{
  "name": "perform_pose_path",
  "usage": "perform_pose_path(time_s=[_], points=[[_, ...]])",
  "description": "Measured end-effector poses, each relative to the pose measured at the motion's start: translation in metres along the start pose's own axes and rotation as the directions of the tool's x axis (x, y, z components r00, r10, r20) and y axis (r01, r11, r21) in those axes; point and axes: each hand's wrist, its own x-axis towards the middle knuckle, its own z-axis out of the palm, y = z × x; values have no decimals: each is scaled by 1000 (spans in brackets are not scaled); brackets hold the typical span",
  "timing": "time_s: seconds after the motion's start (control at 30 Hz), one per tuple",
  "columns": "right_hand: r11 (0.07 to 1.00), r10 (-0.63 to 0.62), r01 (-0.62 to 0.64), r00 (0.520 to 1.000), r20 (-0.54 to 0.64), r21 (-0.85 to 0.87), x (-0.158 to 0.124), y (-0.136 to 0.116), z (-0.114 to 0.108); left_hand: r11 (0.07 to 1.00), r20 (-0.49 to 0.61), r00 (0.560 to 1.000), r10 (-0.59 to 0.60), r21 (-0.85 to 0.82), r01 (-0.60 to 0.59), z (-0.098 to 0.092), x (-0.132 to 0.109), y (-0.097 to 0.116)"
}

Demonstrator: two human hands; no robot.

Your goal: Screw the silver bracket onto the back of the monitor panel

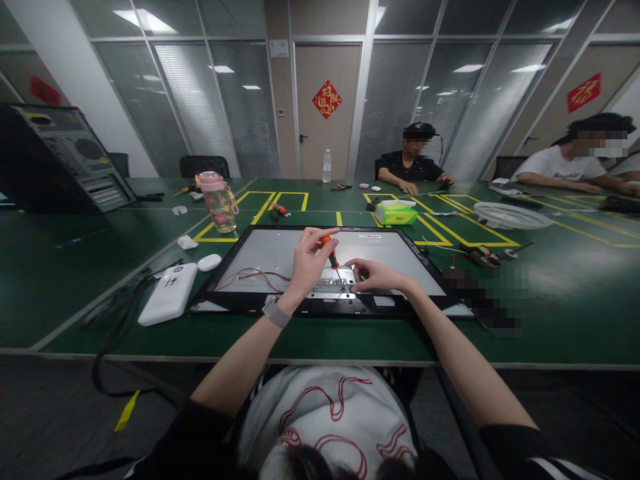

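Observation:
A flat display panel [400, 257] with a black frame lies on the green table in front of me. My left hand [311, 257] grips the orange and black handle of a screwdriver [334, 259], its thumb and fingers closed around the top. The screwdriver leans slightly, and its shaft points down at a metal bracket [327, 288] near the panel's lower edge. Close by on the right, my right hand [374, 275] rests at the bracket with bent fingers near the screwdriver's tip. Whether those fingers pinch some small part is hidden. Thin wires [260, 273] run across the panel to the left of the bracket.
A white power bank [169, 293] and cables lie left of the panel. Beyond stand a pink-lidded bottle [219, 203], a green tissue pack [396, 213] and a water bottle [327, 165]. A computer case [65, 157] is far left; a white fan grille [510, 215] lies right. Two people sit across.

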Motion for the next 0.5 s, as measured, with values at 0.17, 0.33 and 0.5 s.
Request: perform_pose_path(time_s=[0.17,0.33,0.5], points=[[1000,-3,3,1000,-2,-12,0,0,0,987,72,996,-45,-152,55,0,1,1],[1000,-5,5,1000,-3,-2,1,1,1,996,35,999,-19,-82,22,1,0,2],[1000,7,-7,1000,-7,4,1,1,1,988,21,997,-70,-138,72,1,0,-3]])
